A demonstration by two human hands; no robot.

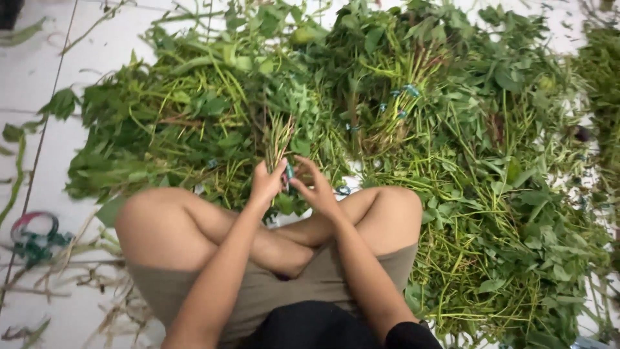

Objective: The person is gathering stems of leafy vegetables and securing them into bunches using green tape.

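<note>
No packages, labels, signs or screens in view.

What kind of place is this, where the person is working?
Probably a home or small market floor for bundling vegetables: a white tiled floor, heaps of leafy greens, and both hands on a small bunch of stems.

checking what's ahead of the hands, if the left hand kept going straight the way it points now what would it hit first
Probably the small bunch of stems the left hand already grips; past that, the heap of leafy greens on the floor. Depth is hard to judge from above.
</note>
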